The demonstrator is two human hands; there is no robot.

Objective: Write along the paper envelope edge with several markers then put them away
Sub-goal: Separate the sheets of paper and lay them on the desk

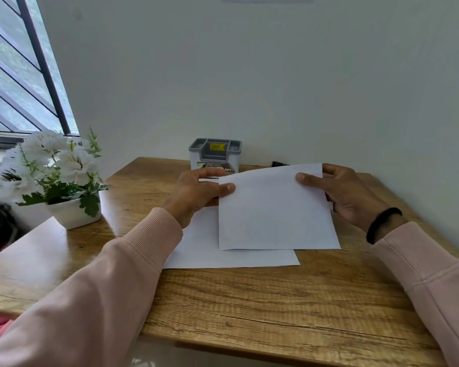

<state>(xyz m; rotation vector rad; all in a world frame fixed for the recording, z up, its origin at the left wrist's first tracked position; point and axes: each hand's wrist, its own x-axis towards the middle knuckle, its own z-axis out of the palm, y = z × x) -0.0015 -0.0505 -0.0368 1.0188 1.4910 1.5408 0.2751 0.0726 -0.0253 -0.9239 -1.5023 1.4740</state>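
Note:
A white paper envelope (273,210) is held tilted above the wooden table (249,300), its lower edge near a flat white sheet (210,247) lying beneath it. My left hand (196,192) pinches the envelope's left edge with the thumb on top. My right hand (342,192) grips its right edge, thumb on the front. A grey desk organiser (214,154) with a yellow sticker stands at the back by the wall, just behind my left hand. No markers are visible; a small dark object (278,163) peeks out behind the envelope's top edge.
A white pot of white flowers (61,181) stands at the table's left side. The wall runs close behind the table, and a barred window (19,75) is at the upper left. The table's front edge runs diagonally across the lower part of the view.

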